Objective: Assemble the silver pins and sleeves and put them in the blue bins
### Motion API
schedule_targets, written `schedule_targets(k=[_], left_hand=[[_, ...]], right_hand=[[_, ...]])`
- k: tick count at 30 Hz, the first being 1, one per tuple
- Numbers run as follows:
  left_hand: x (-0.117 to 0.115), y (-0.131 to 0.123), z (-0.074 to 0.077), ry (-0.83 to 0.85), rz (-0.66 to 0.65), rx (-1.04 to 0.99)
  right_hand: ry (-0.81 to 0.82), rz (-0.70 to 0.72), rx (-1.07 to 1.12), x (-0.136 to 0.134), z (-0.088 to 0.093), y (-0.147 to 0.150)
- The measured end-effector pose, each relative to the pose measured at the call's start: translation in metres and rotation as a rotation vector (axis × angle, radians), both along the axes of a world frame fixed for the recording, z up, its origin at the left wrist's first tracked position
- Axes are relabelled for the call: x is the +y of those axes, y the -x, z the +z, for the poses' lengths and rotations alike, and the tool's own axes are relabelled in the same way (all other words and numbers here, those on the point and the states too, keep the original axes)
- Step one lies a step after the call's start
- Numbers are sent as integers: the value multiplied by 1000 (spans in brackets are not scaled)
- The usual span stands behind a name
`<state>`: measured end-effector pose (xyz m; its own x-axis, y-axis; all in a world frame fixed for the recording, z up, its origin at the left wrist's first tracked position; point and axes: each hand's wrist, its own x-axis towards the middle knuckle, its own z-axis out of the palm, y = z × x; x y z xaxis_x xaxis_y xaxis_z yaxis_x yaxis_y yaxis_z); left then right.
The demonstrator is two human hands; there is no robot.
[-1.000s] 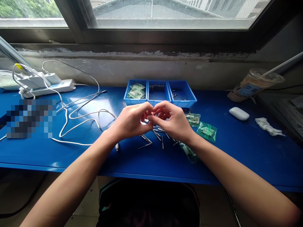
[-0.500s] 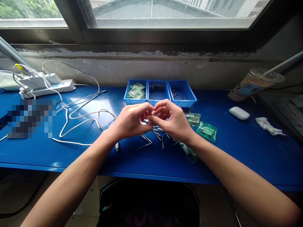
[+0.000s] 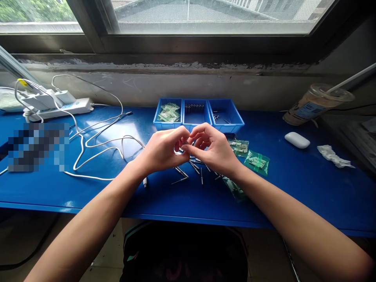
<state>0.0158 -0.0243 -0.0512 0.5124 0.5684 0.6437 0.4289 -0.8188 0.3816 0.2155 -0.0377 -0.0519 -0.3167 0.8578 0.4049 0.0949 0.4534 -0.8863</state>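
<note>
My left hand [image 3: 166,150] and my right hand [image 3: 213,149] meet above the blue table, fingers curled and fingertips close together. Both are closed in a pinch around something small between them, mostly hidden by the fingers. Beneath them lie several loose metal rivets [image 3: 202,176] with thin shanks. Just behind stand three joined blue bins: the left bin [image 3: 169,126] holds small green-printed packets [image 3: 169,112], the middle bin [image 3: 196,117] has a row of small metal cylinders at its back, and the right bin [image 3: 229,128] contains a few rivets.
Green plastic packets [image 3: 257,162] lie right of my hands. Farther right are a white earbud case [image 3: 297,140], a crumpled tissue [image 3: 333,156] and a drink cup [image 3: 313,105]. White cables [image 3: 102,145] and a power strip [image 3: 64,109] occupy the left side.
Both hands stay almost in place above the rivets. The fingertips shift only slightly around the small thing between them.
</note>
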Motion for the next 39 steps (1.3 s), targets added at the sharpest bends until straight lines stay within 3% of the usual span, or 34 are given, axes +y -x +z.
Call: schedule_targets(k=[14,39], left_hand=[[-1,0,-1,-8,9,0],[-3,1,0,-15,-8,-3]], right_hand=[[-46,-47,-71,-1,0,-1],[29,-63,-123,-2,3,-1]])
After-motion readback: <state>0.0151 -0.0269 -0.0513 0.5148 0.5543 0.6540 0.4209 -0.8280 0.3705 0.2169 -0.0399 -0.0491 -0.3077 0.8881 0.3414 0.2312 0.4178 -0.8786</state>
